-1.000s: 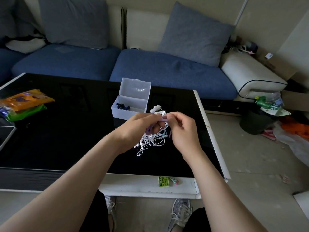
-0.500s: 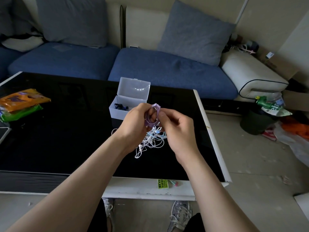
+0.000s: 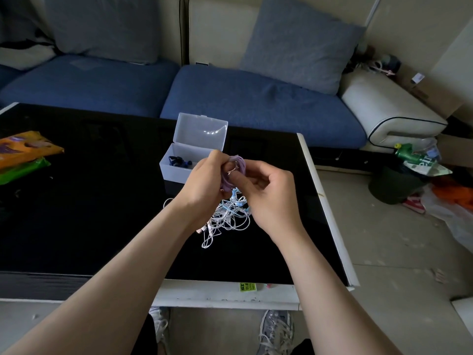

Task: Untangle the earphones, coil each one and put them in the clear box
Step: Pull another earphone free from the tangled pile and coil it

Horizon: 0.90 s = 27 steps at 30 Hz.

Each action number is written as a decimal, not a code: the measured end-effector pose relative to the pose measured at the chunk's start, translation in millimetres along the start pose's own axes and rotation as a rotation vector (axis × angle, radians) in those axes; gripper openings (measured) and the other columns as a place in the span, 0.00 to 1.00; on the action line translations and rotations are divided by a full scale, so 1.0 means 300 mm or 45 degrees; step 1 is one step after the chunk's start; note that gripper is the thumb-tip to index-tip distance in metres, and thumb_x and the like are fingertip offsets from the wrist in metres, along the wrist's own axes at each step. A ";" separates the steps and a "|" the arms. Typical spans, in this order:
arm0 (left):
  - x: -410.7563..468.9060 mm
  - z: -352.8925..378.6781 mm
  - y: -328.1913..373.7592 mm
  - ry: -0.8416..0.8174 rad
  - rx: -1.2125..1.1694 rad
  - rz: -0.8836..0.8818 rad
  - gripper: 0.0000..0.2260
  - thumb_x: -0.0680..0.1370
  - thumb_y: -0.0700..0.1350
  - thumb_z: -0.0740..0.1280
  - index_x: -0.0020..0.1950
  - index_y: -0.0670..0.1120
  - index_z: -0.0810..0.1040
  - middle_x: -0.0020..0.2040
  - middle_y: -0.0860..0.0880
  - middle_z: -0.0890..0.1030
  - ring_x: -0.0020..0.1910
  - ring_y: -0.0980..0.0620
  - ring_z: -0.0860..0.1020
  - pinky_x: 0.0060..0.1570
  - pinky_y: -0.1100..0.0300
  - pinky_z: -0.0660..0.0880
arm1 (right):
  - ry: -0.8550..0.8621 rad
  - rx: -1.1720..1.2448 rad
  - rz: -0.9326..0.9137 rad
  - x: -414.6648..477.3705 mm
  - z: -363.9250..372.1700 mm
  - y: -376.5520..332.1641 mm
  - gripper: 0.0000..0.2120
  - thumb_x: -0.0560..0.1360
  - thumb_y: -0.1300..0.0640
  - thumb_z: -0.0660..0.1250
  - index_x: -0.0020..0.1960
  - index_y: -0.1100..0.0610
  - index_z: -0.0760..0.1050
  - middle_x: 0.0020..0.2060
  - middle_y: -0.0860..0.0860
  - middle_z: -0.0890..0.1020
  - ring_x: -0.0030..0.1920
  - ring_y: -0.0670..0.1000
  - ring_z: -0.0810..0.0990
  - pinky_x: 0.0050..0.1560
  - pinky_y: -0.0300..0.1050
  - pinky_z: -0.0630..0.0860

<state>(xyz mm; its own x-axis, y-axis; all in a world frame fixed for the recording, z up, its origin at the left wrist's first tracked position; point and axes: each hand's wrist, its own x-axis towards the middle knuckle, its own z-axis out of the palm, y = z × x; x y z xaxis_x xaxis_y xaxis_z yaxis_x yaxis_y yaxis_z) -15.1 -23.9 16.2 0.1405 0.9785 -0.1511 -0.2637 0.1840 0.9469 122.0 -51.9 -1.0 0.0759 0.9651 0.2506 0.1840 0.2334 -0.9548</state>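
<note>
Just in front of the clear box [image 3: 176,168], your left hand [image 3: 203,184] gripped the coiled purple earphone [image 3: 240,163] and your right hand [image 3: 271,198] pinched its loops. Light, limp and springy, it likely needed holding across the loops. The white tangle [image 3: 230,217] lay nearer you.

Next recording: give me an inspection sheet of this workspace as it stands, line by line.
Surface: glossy black tabletop with white rim.
Job's things: clear plastic box, lid open, dark blue earphones inside; coiled purple earphone held above the table, near the box.
Clutter: orange snack packet and green packet at the table's left edge.
Grippers: left hand grips the purple coil; right hand pinches it.
Cables: tangle of white and light-blue earphone cables on the tabletop under the hands.
Surroundings: blue sofa with grey cushions behind; dark bin with litter at right.
</note>
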 end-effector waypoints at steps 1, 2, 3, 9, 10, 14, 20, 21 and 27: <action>0.006 0.002 -0.001 0.003 0.045 -0.003 0.10 0.71 0.52 0.64 0.35 0.48 0.80 0.45 0.41 0.75 0.48 0.43 0.73 0.50 0.44 0.67 | 0.007 0.004 0.009 0.009 -0.005 0.006 0.09 0.77 0.60 0.78 0.57 0.56 0.87 0.44 0.48 0.90 0.46 0.48 0.89 0.53 0.49 0.86; 0.009 0.006 0.000 0.025 0.100 0.000 0.12 0.75 0.51 0.62 0.35 0.48 0.79 0.42 0.42 0.76 0.44 0.45 0.73 0.49 0.47 0.67 | 0.013 0.004 0.014 0.020 -0.010 0.012 0.09 0.77 0.60 0.78 0.57 0.57 0.88 0.44 0.48 0.90 0.46 0.48 0.89 0.53 0.49 0.86; 0.012 0.007 -0.001 0.050 0.154 0.014 0.14 0.78 0.48 0.60 0.35 0.48 0.78 0.38 0.46 0.76 0.40 0.49 0.73 0.47 0.51 0.67 | 0.017 0.005 0.016 0.030 -0.015 0.016 0.08 0.76 0.59 0.79 0.56 0.58 0.88 0.43 0.49 0.90 0.46 0.48 0.89 0.53 0.49 0.85; 0.081 0.009 -0.017 0.046 0.134 0.009 0.21 0.82 0.44 0.59 0.30 0.49 0.80 0.31 0.51 0.76 0.33 0.56 0.73 0.38 0.62 0.70 | 0.047 0.031 0.031 0.087 -0.023 0.034 0.07 0.75 0.56 0.80 0.52 0.56 0.88 0.42 0.49 0.90 0.46 0.50 0.89 0.52 0.48 0.85; 0.091 0.012 -0.016 0.031 0.119 0.006 0.18 0.80 0.46 0.60 0.34 0.49 0.83 0.35 0.46 0.78 0.38 0.52 0.73 0.41 0.60 0.71 | 0.062 0.033 0.022 0.096 -0.023 0.040 0.08 0.75 0.56 0.80 0.52 0.56 0.88 0.42 0.49 0.90 0.46 0.50 0.89 0.52 0.46 0.85; 0.098 0.022 -0.005 0.045 0.056 -0.005 0.16 0.75 0.50 0.61 0.42 0.46 0.87 0.49 0.35 0.84 0.52 0.39 0.80 0.63 0.39 0.78 | -0.005 -0.043 0.002 0.124 -0.028 0.053 0.08 0.77 0.55 0.79 0.55 0.56 0.88 0.43 0.49 0.90 0.46 0.49 0.89 0.52 0.51 0.85; 0.127 0.019 0.002 0.059 0.053 0.004 0.13 0.76 0.48 0.62 0.31 0.48 0.74 0.35 0.47 0.77 0.40 0.47 0.73 0.47 0.48 0.73 | -0.030 -0.326 -0.005 0.149 -0.015 0.073 0.04 0.77 0.50 0.78 0.44 0.48 0.86 0.35 0.45 0.80 0.34 0.41 0.75 0.38 0.36 0.70; 0.127 0.019 0.007 0.069 0.042 0.010 0.13 0.75 0.49 0.63 0.32 0.48 0.77 0.38 0.45 0.78 0.43 0.44 0.75 0.50 0.44 0.75 | -0.037 -0.207 0.053 0.156 -0.016 0.075 0.05 0.77 0.50 0.78 0.46 0.50 0.87 0.34 0.47 0.81 0.34 0.41 0.75 0.39 0.36 0.70; 0.100 0.035 -0.009 -0.044 0.012 0.070 0.21 0.88 0.51 0.59 0.55 0.33 0.78 0.46 0.38 0.78 0.45 0.44 0.76 0.58 0.46 0.77 | -0.161 0.382 0.345 0.171 -0.040 0.075 0.06 0.82 0.58 0.71 0.52 0.60 0.86 0.41 0.57 0.85 0.41 0.52 0.79 0.42 0.41 0.77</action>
<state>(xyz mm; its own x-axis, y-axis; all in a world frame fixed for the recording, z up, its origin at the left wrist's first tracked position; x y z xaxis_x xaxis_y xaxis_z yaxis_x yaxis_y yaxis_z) 0.0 3.9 12.1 0.1590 0.9832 -0.0891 -0.2626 0.1291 0.9562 141.9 1.3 -7.7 -0.0417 0.9989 -0.0199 -0.1211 -0.0248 -0.9923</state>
